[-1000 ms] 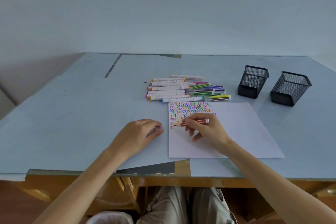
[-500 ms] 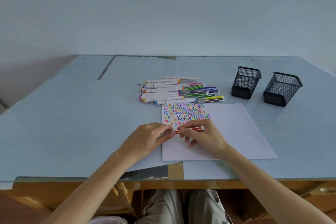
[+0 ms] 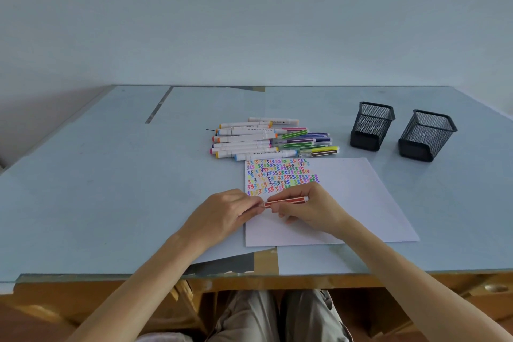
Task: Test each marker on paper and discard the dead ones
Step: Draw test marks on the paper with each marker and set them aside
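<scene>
Since a second ago the left hand (image 3: 224,212) has come in from the table (image 3: 111,189) to meet the tip end of the red marker (image 3: 286,201), which the right hand (image 3: 308,209) grips level over the paper (image 3: 355,203), lifted off the squiggles; likely the cap is going back on, though the cap itself is hidden under the left fingers. One sheet carries the test marks. Two black mesh cups (image 3: 372,126) stand empty-looking at the right. Roughly eighteen markers (image 3: 272,139) lie heaped behind the sheet.
</scene>
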